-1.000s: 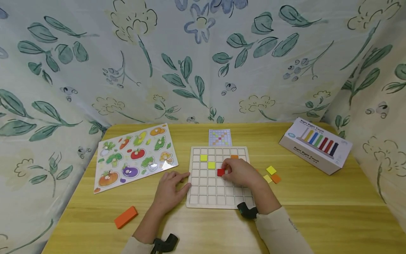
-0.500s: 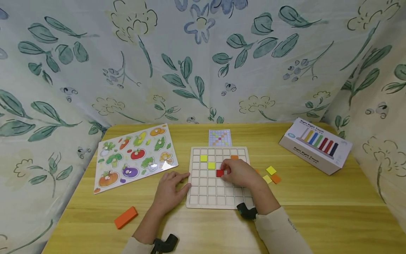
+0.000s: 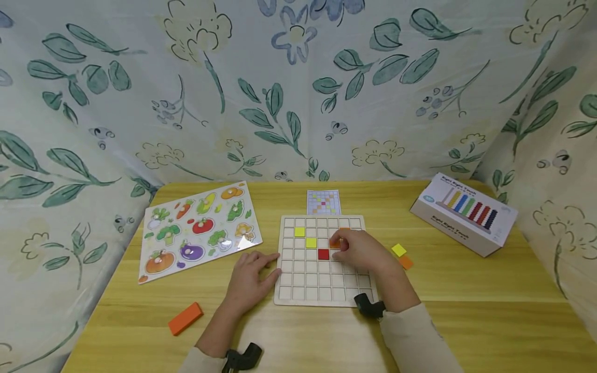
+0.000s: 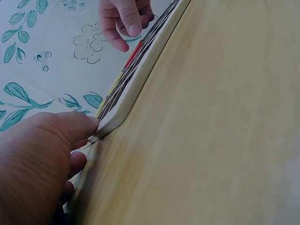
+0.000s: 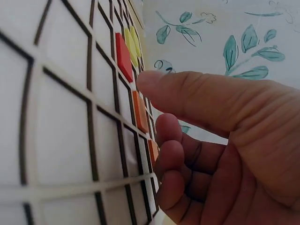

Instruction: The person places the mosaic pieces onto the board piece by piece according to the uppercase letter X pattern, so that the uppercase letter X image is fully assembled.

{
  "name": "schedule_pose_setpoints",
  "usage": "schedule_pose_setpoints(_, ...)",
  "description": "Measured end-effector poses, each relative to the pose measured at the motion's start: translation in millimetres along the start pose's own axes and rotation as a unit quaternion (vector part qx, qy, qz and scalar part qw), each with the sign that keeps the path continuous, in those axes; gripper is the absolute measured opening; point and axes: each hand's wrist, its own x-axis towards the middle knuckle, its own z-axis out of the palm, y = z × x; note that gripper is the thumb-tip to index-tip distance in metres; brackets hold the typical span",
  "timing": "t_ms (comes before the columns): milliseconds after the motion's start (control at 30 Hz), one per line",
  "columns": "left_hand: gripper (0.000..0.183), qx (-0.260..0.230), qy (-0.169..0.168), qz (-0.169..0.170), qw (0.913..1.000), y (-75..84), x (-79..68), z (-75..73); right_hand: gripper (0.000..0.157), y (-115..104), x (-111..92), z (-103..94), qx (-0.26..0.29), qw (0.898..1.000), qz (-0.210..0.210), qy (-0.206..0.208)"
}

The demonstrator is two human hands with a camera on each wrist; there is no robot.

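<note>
A wooden grid board (image 3: 298,294) lies flat on the table. In it sit a red tile (image 3: 324,254), two yellow tiles (image 3: 299,232) and two orange tiles (image 5: 140,111), the orange ones partly covered by my right hand in the head view. That right hand (image 3: 361,252) hovers over the board just right of the red tile. Its thumb and fingers stand apart, and nothing shows between them in the right wrist view. My left hand (image 3: 249,280) rests at the board's left side, thumb and forefinger touching the edge.
Loose yellow (image 3: 398,250) and orange (image 3: 407,262) tiles lie right of the board. A pattern card (image 3: 324,202) is behind it. A vegetable puzzle (image 3: 200,230) and an orange block (image 3: 185,319) are at left. A white box (image 3: 464,214) stands at back right.
My right hand has let go of the red tile, which now sits in its square, and has shifted slightly right. The left hand and the board have stayed put.
</note>
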Motion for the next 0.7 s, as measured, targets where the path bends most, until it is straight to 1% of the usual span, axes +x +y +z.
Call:
schedule_pose_setpoints(67, 0.037, 0.000, 0.000, 0.001, 1.0000, -0.5, 0.2, 0.5, 0.028, 6.7, -1.1, -7.5, 0.015, 1.000, 0.010, -0.003)
schedule_pose_setpoints(167, 0.036, 0.000, 0.000, 0.003, 1.0000, -1.1, 0.7, 1.0, 0.033, 17.7, -4.3, -19.1, 0.040, 0.998, 0.044, -0.007)
schedule_pose_setpoints(267, 0.037, 0.001, 0.001, 0.006, 1.0000, -1.5, 0.8, 1.8, 0.035, 30.9, -8.6, -30.7, 0.049, 0.997, 0.062, -0.004)
schedule_pose_setpoints(467, 0.037, 0.000, 0.003, 0.011, 0.9999, -1.2, 1.0, 1.4, 0.036, 61.2, -17.5, -46.5, 0.065, 0.994, 0.083, 0.006)
schedule_pose_setpoints(533, 0.036, -0.002, 0.003, 0.010, 0.9999, -0.7, 0.9, 0.7, 0.037, 69.5, -20.5, -50.2, 0.071, 0.993, 0.092, 0.003)
schedule_pose_setpoints(600, 0.036, -0.002, 0.003, 0.010, 0.9999, -0.2, 0.6, 0.0, 0.036, 77.1, -23.4, -53.4, 0.068, 0.994, 0.089, 0.000)
schedule_pose_setpoints(700, 0.036, -0.003, 0.003, 0.010, 0.9999, 0.3, 0.3, -1.0, 0.035, 85.1, -27.5, -55.9, 0.071, 0.993, 0.095, -0.011)
